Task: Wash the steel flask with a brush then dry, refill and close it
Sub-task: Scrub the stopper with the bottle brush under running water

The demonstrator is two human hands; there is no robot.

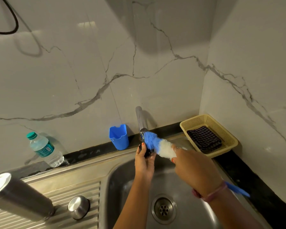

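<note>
— Nearest the camera, left of the sink (115, 182), what stands on the ribbed drainboard (59, 192)?

— One steel flask (18, 197), open-mouthed and apparently upright, though the wide lens makes it seem to lean. One steel cap (79, 207) sits just beside it, between the flask and the sink bowl. Neither is touched by a hand.

— And over the sink itself?

— Two hands. The right hand (195, 172) has its fingers curled round one bottle brush (158, 144), gripping it where the white bristles end; the blue handle tip pokes out past the wrist toward the sink's right edge. The bristles are half white, half blue, and the blue end reaches up to the spout of the one tap (141, 119).

— The left hand?

— The left hand (143, 161) is raised at the back of the sink, fingers wrapped about a small dark thing just below the blue bristles. I cannot tell what that thing is.

— One drain?

— One drain (163, 209), in the bowl's floor, below both forearms.

— Farther back?

— Behind the sink on the dark counter strip: one blue plastic cup (119, 137) left of the tap, one water bottle (45, 150) with a green cap farther left, and one yellow basket (228, 134) at the sink's right rear corner, holding one dark checked cloth (204, 138). Marble-patterned wall tiles (89, 71) rise behind everything.
</note>
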